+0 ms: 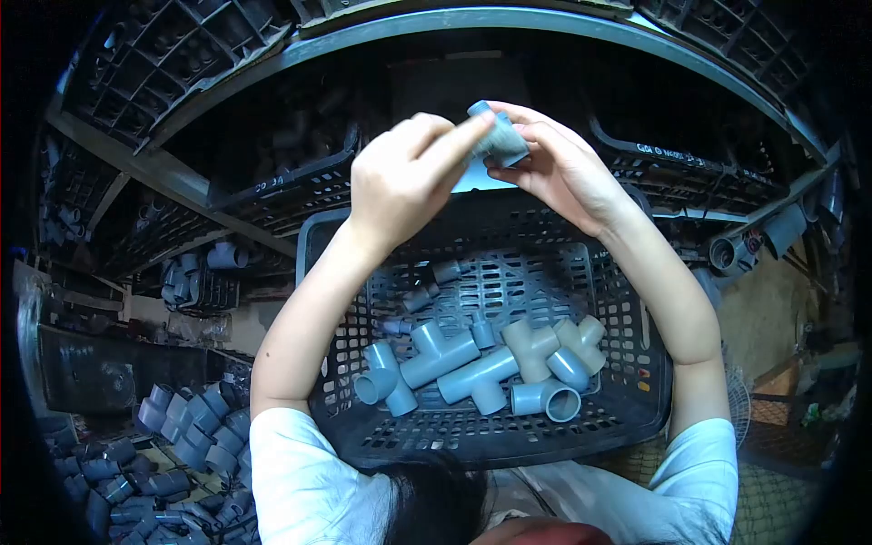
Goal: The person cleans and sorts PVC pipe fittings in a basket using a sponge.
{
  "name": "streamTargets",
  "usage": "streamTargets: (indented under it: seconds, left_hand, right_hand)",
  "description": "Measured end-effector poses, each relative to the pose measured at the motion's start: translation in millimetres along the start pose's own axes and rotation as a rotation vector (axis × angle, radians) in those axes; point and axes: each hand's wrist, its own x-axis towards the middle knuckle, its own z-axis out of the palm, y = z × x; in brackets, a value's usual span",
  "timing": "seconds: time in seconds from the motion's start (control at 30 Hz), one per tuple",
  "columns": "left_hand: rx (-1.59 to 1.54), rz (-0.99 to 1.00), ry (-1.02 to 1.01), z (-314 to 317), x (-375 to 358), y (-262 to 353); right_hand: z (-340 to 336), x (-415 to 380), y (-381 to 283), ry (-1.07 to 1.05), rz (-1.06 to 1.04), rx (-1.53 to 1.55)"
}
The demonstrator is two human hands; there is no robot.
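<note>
Both my hands are raised over the far rim of a black plastic basket point(654, 400), holding one grey pipe fitting point(505, 143) between them. My left hand point(404, 173) pinches it from the left, its fingers partly covering the piece. From the right, the fingers of my right hand point(568, 168) wrap round the fitting's wider end. Inside the basket lie several pipe fittings: a blue-grey tee point(481, 377), another tee point(440, 352), a beige tee point(530, 348) and a rounded elbow point(568, 368). Smaller fittings point(434, 286) rest farther back on the basket floor.
Metal shelving with a horizontal beam point(454, 20) spans the top, holding dark crates point(182, 64). A black crate with white lettering point(699, 163) stands at right. Many loose fittings point(195, 427) are piled at lower left. More fittings point(727, 254) lie at the right.
</note>
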Motion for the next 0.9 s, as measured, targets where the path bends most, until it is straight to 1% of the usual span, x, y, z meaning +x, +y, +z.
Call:
streamTargets:
  seconds: [0.03,0.1,0.17,0.23,0.33,0.37,0.47,0.5,0.57,0.63,0.7,0.8,0.83,0.9]
  left_hand:
    - [-0.029,-0.070,-0.010,-3,-1,-1]
    - [-0.048,-0.025,0.002,-1,-6,4]
    - [-0.057,0.074,-0.007,3,-11,17]
    - [0.005,0.046,-0.032,2,-11,25]
    - [-0.018,-0.161,0.020,2,-8,10]
    - [-0.015,-0.159,0.016,2,-10,8]
    - [-0.012,0.101,-0.047,1,-12,10]
    - [-0.010,0.097,-0.047,2,-12,10]
    - [-0.004,0.049,0.020,6,-9,4]
    - [-0.003,-0.108,-0.013,1,-10,-2]
    - [-0.013,-0.189,0.016,2,-14,-8]
    - [-0.021,-0.059,0.059,-1,-12,-6]
    - [-0.055,-0.038,0.077,-1,-12,-4]
    - [-0.025,-0.035,0.110,2,-11,-1]
  right_hand:
    - [-2,0,-1,0.000,-0.002,0.003]
    - [-5,0,0,-0.067,0.062,0.064]
    - [1,-1,-1,-0.059,0.044,0.063]
    - [-3,2,1,-0.088,0.043,0.069]
    - [-8,2,3,-0.049,0.057,-0.002]
    - [-8,2,5,-0.026,0.062,-0.038]
    - [0,-1,3,-0.014,0.027,-0.011]
    - [1,-2,2,-0.021,0.017,0.010]
    - [-5,1,8,-0.047,0.009,0.025]
    - [-4,1,8,0.064,-0.045,-0.231]
    - [-3,0,5,0.073,-0.056,-0.291]
    - [-5,2,-3,-0.024,-0.165,-0.392]
    - [-2,1,-3,-0.031,-0.170,-0.396]
    - [7,-7,-3,-0.035,-0.304,-0.514]
